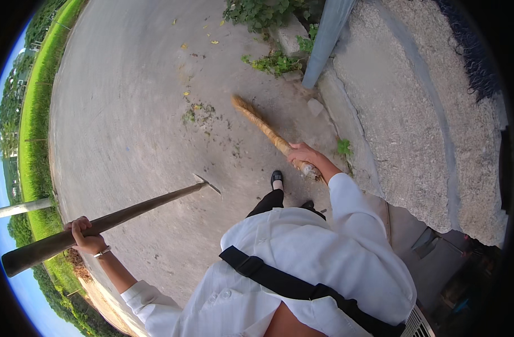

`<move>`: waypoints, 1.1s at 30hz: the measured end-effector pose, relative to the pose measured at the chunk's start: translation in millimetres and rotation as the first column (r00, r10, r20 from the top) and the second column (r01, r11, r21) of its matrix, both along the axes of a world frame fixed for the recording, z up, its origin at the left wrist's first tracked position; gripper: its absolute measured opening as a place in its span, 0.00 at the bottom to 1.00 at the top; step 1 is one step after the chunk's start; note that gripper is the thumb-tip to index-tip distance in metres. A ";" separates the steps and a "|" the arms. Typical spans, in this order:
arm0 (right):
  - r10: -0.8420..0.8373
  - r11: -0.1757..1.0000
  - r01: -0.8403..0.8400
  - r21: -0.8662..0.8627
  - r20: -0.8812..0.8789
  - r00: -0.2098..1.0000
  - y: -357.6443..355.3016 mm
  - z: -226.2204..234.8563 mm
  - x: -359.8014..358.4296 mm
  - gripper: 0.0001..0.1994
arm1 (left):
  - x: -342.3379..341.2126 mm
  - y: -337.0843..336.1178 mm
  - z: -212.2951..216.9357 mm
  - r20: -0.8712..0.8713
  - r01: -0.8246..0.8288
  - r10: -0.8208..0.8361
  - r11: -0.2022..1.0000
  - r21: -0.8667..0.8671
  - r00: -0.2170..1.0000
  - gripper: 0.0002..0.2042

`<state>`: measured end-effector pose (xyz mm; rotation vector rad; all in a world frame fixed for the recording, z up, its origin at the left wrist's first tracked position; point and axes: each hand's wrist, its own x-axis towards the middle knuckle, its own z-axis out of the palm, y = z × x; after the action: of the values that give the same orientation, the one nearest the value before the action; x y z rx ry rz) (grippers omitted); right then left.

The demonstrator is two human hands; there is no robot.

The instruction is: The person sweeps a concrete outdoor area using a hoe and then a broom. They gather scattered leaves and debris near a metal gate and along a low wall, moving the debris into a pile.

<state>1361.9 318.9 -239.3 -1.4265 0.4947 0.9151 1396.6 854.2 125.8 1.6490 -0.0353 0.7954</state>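
Observation:
At the left, my left hand [85,236] is wrapped round the upper part of the thick wooden handle of a hoe [150,206]. The hoe slants away from me, and its thin metal blade rests on or close to the pavement. On the other side, my right hand [303,154] grips a straw broom [265,128] near its bound end. The broom's bristle tip points forward, toward scattered green leaves and bits of debris [201,114] on the ground. Whether the bristles touch the ground I cannot tell.
Grey pavement [128,95] spreads ahead and left, bordered by a grass strip [37,121]. A metal post [327,42] stands ahead right beside low green plants [274,63]. A raised concrete slab [403,118] lies at my right. My shoe [276,177] is just below the broom.

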 end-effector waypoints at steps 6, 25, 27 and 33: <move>-0.154 0.976 0.156 0.153 -0.020 0.988 -47.1 28.3 -64.6 0.39 | 23.1 -35.1 33.9 0.009 0.158 -0.157 0.987 -0.041 0.988 0.05; -0.049 0.994 0.038 0.103 0.108 0.993 -6.5 7.0 -71.0 0.37 | 61.7 -136.1 84.4 0.047 0.517 -0.515 0.855 -0.038 0.856 0.07; -0.074 0.997 0.071 0.022 0.188 0.979 -4.6 -2.0 -82.8 0.39 | 74.8 -144.5 81.8 0.038 0.564 -0.563 0.825 -0.027 0.825 0.07; -0.148 0.940 0.201 -0.274 0.202 0.968 -19.5 -34.3 -129.9 0.45 | 91.9 -202.9 62.5 0.041 0.648 -0.646 0.759 -0.064 0.762 0.03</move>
<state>1232.0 299.4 -273.6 -1.6857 0.6303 0.5792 1488.6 651.3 188.4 1.4135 -0.5596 0.2640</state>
